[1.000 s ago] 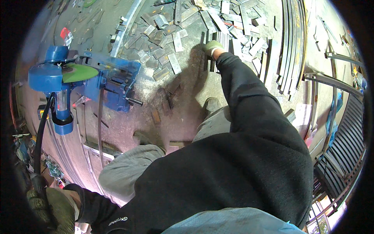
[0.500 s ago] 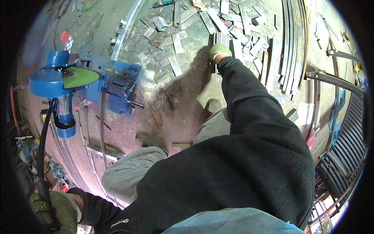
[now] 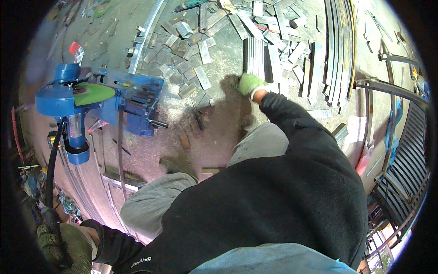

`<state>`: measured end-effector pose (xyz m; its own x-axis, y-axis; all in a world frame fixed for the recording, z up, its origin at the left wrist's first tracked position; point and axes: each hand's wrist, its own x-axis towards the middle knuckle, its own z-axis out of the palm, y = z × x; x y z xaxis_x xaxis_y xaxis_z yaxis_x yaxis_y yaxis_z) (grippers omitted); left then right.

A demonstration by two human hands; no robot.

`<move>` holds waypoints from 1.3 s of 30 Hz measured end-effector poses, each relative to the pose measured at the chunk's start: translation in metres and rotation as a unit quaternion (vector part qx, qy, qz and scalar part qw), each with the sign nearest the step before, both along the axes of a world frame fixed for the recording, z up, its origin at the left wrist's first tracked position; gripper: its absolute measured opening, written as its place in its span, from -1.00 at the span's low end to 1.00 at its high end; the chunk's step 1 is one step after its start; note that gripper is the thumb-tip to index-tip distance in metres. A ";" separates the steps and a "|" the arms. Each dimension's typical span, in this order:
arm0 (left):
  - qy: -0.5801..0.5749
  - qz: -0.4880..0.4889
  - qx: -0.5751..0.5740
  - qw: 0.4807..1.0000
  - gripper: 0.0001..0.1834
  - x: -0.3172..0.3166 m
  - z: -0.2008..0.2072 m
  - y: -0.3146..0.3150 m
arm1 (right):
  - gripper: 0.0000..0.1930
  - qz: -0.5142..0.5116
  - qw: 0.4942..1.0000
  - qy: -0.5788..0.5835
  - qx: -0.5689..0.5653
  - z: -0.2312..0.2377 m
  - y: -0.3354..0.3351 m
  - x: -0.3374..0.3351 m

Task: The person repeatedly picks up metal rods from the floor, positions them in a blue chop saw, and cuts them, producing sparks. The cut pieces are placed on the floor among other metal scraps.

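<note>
The head view was taken looking down on a concrete floor [image 3: 219, 123] strewn with cut metal. At the lower left edge of the picture the left hand [image 3: 57, 242], gloved, was closed around a black cable [image 3: 52, 164] that ran up to a blue chop saw [image 3: 91, 102] with a green disc [image 3: 91, 92]; the saw stood toward the floor's left side. Loose short offcuts [image 3: 196, 68] were scattered in the middle. Further right, the right hand [image 3: 250, 84], in a light green glove, was stretched out and laid on the near end of a bundle of flat steel strips [image 3: 255, 57]. The fingers appeared curled over that end, though whether they were clamped or only resting could not be told. The bundle lay flat near the floor's far edge, its long axis running away from the person, near end toward the knees [image 3: 260, 141]. Long bars [image 3: 340, 45] lay parallel at the right.

A good pick-up would probably be made by gripping the strips together at the end, keeping them stacked and level, and drawing them along their own length so none would slide out or catch the offcuts.
</note>
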<state>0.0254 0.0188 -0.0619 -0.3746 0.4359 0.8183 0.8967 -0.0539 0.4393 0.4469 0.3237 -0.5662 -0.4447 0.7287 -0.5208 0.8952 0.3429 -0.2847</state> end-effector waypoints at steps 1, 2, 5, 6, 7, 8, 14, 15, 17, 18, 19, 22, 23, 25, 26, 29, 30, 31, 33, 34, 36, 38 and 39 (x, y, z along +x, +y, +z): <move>-0.002 0.000 -0.002 1.000 -0.72 0.000 -0.002 0.000 | -0.38 -0.014 0.998 0.027 -0.046 0.009 -0.025 0.007; -0.003 -0.001 -0.003 1.000 -0.72 -0.001 -0.002 -0.001 | -0.30 -0.007 0.988 0.148 -0.051 0.020 -0.051 0.021; -0.009 -0.003 -0.011 1.000 -0.72 -0.002 -0.005 -0.001 | -0.30 -0.005 0.958 0.209 -0.198 0.043 -0.105 0.060; -0.010 -0.005 -0.013 1.000 -0.72 -0.002 -0.006 -0.002 | -0.30 0.010 0.966 0.163 -0.200 0.047 -0.116 0.077; -0.011 -0.008 -0.014 1.000 -0.72 -0.002 -0.007 -0.001 | -0.30 0.012 0.967 0.125 -0.221 0.049 -0.121 0.095; -0.012 -0.008 -0.015 1.000 -0.72 -0.002 -0.007 -0.001 | -0.30 0.004 0.968 0.098 -0.230 0.049 -0.124 0.111; -0.016 -0.011 -0.021 1.000 -0.72 0.001 -0.010 -0.007 | -0.31 -0.026 0.963 0.052 -0.262 0.029 -0.146 0.152; -0.017 -0.011 -0.021 1.000 -0.71 0.002 -0.010 -0.008 | -0.31 -0.030 0.962 0.050 -0.265 0.026 -0.148 0.153; -0.019 -0.012 -0.025 0.999 -0.71 0.003 -0.011 -0.009 | -0.31 -0.033 0.962 0.053 -0.267 0.022 -0.151 0.153; -0.018 -0.011 -0.025 0.999 -0.71 0.003 -0.011 -0.010 | -0.31 -0.033 0.961 0.052 -0.269 0.022 -0.152 0.153; -0.020 -0.012 -0.026 0.999 -0.71 0.003 -0.011 -0.010 | -0.31 -0.034 0.961 0.053 -0.270 0.021 -0.152 0.153; -0.020 -0.013 -0.030 0.999 -0.71 0.004 -0.010 -0.010 | -0.32 -0.034 0.960 0.055 -0.273 0.022 -0.152 0.154; -0.021 -0.014 -0.031 0.999 -0.71 0.004 -0.009 -0.011 | -0.32 -0.036 0.959 0.056 -0.274 0.022 -0.153 0.154; -0.022 -0.014 -0.033 0.999 -0.71 0.005 -0.009 -0.011 | -0.32 -0.036 0.959 0.057 -0.277 0.022 -0.153 0.154; -0.022 -0.014 -0.034 0.999 -0.71 0.005 -0.009 -0.012 | -0.32 -0.035 0.959 0.056 -0.277 0.022 -0.153 0.154; -0.023 -0.014 -0.036 0.999 -0.71 0.006 -0.008 -0.013 | -0.32 -0.038 0.957 0.054 -0.282 0.022 -0.154 0.155; -0.023 -0.014 -0.037 0.999 -0.71 0.006 -0.007 -0.013 | -0.32 -0.038 0.957 0.053 -0.283 0.022 -0.154 0.155; -0.023 -0.014 -0.039 0.999 -0.71 0.006 -0.008 -0.014 | -0.33 -0.037 0.957 0.051 -0.284 0.022 -0.155 0.155; -0.024 -0.013 -0.040 0.999 -0.71 0.007 -0.008 -0.014 | -0.33 -0.037 0.956 0.051 -0.285 0.022 -0.155 0.155; -0.023 -0.013 -0.040 0.999 -0.71 0.007 -0.007 -0.015 | -0.33 -0.036 0.956 0.050 -0.287 0.022 -0.154 0.154; -0.023 -0.011 -0.040 0.999 -0.70 0.007 -0.007 -0.015 | -0.33 -0.036 0.956 0.049 -0.288 0.021 -0.153 0.153; -0.023 -0.012 -0.041 0.999 -0.70 0.007 -0.006 -0.016 | -0.33 -0.034 0.956 0.050 -0.289 0.021 -0.151 0.151; -0.024 -0.011 -0.041 0.999 -0.70 0.007 -0.005 -0.017 | -0.33 -0.034 0.955 0.052 -0.289 0.020 -0.151 0.150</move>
